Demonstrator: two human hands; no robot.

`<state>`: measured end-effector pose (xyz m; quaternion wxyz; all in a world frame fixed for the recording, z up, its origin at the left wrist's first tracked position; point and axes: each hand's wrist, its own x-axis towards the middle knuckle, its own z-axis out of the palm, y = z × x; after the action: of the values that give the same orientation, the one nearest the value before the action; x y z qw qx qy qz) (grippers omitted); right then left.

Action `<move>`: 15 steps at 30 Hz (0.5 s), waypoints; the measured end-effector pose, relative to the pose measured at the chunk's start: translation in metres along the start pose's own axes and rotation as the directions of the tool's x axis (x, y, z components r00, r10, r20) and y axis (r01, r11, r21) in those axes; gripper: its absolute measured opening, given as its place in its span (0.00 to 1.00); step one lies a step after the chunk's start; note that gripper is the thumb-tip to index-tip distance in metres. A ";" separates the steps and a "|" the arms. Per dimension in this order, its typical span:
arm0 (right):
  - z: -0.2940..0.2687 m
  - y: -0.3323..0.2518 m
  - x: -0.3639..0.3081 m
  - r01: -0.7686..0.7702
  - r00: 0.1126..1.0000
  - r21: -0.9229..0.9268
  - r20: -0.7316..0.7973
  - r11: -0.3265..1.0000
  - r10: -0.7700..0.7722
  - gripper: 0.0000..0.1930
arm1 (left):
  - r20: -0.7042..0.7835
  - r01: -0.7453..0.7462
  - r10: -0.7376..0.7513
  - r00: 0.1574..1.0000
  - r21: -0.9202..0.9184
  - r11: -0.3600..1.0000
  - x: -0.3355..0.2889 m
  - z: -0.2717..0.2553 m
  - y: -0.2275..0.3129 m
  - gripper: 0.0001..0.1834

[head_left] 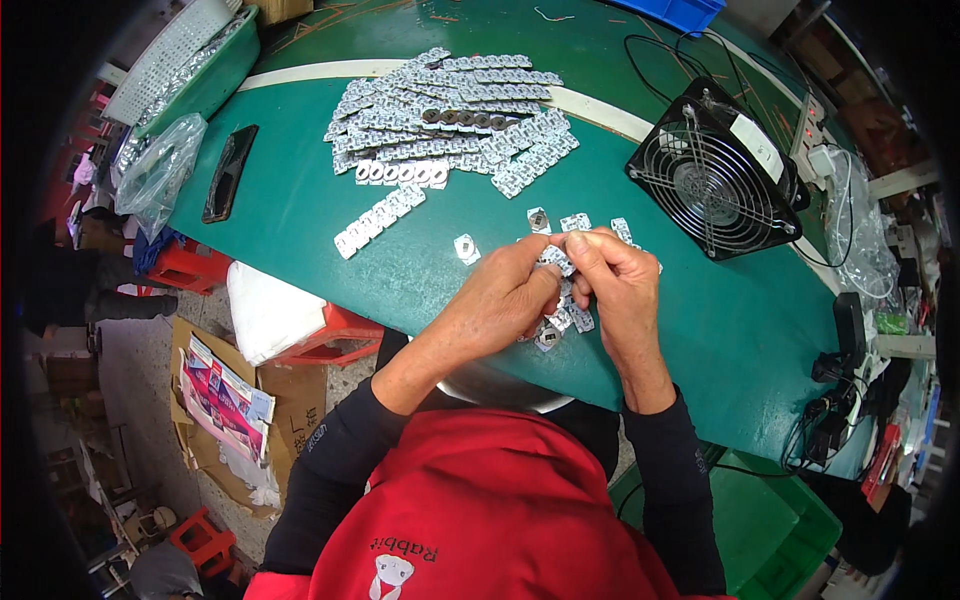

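Observation:
Between my two hands is a small white circuit board (556, 261) with dark parts on it. My left hand (508, 292) pinches it from the left. The fingers of my right hand (618, 275) close on its upper right side, and their tips partly hide it. Several loose small boards (578, 317) lie under and around my hands. A single board (466, 249) rests just left of my left hand. Farther left lies a joined strip of boards (380, 220). A large heap of such strips (430, 120) covers the table's far middle.
A black fan with a wire guard (712, 170) stands at the right on the green table (300, 240). At the left are a dark phone (230, 173), a clear plastic bag (165, 180) and a green basin (215, 85). A power strip (812, 125) sits beyond the fan.

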<state>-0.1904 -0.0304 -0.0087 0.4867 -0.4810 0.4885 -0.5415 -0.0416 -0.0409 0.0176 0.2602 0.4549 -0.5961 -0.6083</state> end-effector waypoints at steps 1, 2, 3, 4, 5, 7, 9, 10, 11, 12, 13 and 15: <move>0.000 -0.002 0.000 -0.124 0.991 0.093 0.056 0.988 0.119 0.10 | 0.049 0.006 -0.004 0.999 -0.042 0.999 -0.001 -0.002 0.002 0.17; 0.000 -0.001 0.000 -0.125 0.991 0.092 0.057 0.988 0.120 0.10 | 0.098 0.014 -0.005 0.995 -0.084 0.996 -0.001 -0.003 0.003 0.17; 0.000 0.001 0.000 -0.173 0.984 0.188 0.079 0.967 0.161 0.11 | 0.097 0.015 -0.006 0.995 -0.085 0.996 0.000 -0.004 0.002 0.17; 0.001 0.002 0.000 -0.221 0.974 0.280 0.104 0.934 0.199 0.12 | 0.111 0.024 -0.010 0.994 -0.127 0.992 0.001 -0.004 0.000 0.18; 0.001 0.003 0.000 -0.222 0.974 0.280 0.104 0.934 0.201 0.12 | 0.124 0.034 -0.012 0.992 -0.169 0.985 0.001 -0.005 -0.001 0.18; 0.004 0.005 -0.001 -0.251 0.968 0.303 0.107 0.919 0.229 0.13 | 0.138 0.037 -0.012 0.990 -0.187 0.982 0.002 -0.005 -0.001 0.19; 0.006 0.002 -0.002 -0.266 0.963 0.280 0.113 0.923 0.244 0.12 | 0.150 0.041 -0.010 0.989 -0.204 0.978 0.002 -0.004 0.001 0.19; 0.007 0.002 -0.002 -0.281 0.959 0.255 0.118 0.925 0.259 0.12 | 0.124 0.013 0.010 0.992 -0.184 0.983 0.001 -0.003 0.001 0.17; 0.008 0.002 -0.003 -0.283 0.958 0.255 0.120 0.925 0.260 0.12 | 0.099 -0.015 0.031 0.995 -0.162 0.987 0.001 -0.002 0.002 0.16; 0.010 0.003 -0.004 -0.241 0.970 0.250 0.093 0.938 0.224 0.12 | 0.098 -0.014 0.030 0.995 -0.163 0.987 0.001 -0.003 0.003 0.16; 0.011 0.003 -0.004 -0.198 0.980 0.243 0.064 0.950 0.188 0.12 | 0.100 0.021 -0.011 0.995 -0.101 0.995 0.002 -0.005 0.004 0.14; 0.010 0.003 -0.003 -0.163 0.986 0.202 0.016 0.966 0.164 0.12 | 0.101 0.057 -0.053 0.994 -0.037 0.998 0.004 -0.008 0.002 0.13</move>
<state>-0.1799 -0.0282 -0.0115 0.5758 -0.3866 0.4691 -0.5467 -0.0367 -0.0481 0.0194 0.2224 0.4349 -0.5833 -0.6489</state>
